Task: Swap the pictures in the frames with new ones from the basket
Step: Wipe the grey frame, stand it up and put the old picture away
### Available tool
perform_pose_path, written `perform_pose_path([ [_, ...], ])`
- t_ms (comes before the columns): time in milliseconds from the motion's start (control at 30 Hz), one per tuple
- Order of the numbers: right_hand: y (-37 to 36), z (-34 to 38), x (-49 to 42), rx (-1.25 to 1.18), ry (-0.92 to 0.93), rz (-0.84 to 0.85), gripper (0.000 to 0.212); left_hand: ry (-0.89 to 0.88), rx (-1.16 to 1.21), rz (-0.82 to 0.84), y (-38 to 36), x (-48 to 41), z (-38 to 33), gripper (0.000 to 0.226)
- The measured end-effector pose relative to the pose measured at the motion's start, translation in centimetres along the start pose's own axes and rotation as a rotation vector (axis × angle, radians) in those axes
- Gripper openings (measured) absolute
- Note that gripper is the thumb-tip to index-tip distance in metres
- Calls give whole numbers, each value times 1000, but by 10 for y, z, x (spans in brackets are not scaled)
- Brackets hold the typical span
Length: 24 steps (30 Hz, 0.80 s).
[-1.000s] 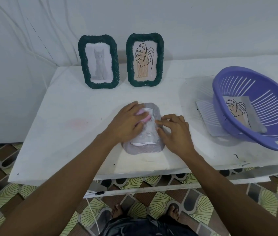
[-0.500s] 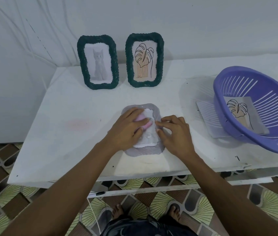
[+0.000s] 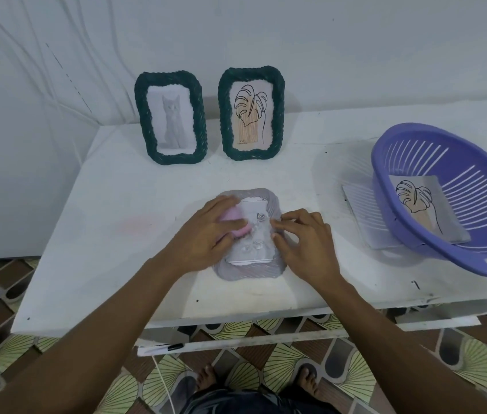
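Near the front edge of the table (image 3: 116, 234), lying flat: grey frame (image 3: 248, 268), with a pale insert (image 3: 255, 243) seated in its opening. On its left side, left hand (image 3: 206, 234), fingers curled over a small pink thing (image 3: 229, 219) and bearing down on the insert; no telling what the pink thing is. On its right rim, right hand (image 3: 304, 246), fingertips and thumb bent onto the edge; pinching or merely pressing, cannot tell.

Judging by looks: light, with a moulded rim stiff enough to grip, but likely to skate on the smooth table, so worth pinning under one palm while working the other side. Insert thin and bendy, prone to crease; better lifted by an edge or corner, never dragged from the middle. Glazed or not, not visible.

Toward the right edge: purple basket (image 3: 377, 165), tilted, resting partly on a grey sheet (image 3: 358, 204). Inside, a loose leaf print (image 3: 424, 204), flat against the slatted wall. Probably paper-light; best taken by a free corner.

At the back edge, upright, side by side and apart: cat frame (image 3: 170, 119) and leaf frame (image 3: 251, 113), both dark green. Best grasped by both long sides.
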State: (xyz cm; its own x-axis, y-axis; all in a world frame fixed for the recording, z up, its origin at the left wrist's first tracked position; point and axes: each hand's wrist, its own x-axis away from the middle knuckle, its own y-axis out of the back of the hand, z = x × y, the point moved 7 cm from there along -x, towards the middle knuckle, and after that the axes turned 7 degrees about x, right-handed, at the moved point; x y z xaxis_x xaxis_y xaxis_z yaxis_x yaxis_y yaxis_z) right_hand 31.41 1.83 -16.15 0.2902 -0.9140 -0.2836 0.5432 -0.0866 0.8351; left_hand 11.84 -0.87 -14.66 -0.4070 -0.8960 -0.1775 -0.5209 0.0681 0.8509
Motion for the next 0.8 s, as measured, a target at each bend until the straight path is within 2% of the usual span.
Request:
perform_pose_path([
  [267,1,1,0,-11,9,-11,24,180,-32,-208,3,25,6,43],
  [433,2,2,1,-1,13,-10,25,322,-18,-166,2,-3,17,56],
  [633,2,4,1,7,5,-2,25,65,53,-85,-6,36,-7,36],
  [800,2,4,1,9,6,0,25,52,172,-107,-2,65,-25,34],
])
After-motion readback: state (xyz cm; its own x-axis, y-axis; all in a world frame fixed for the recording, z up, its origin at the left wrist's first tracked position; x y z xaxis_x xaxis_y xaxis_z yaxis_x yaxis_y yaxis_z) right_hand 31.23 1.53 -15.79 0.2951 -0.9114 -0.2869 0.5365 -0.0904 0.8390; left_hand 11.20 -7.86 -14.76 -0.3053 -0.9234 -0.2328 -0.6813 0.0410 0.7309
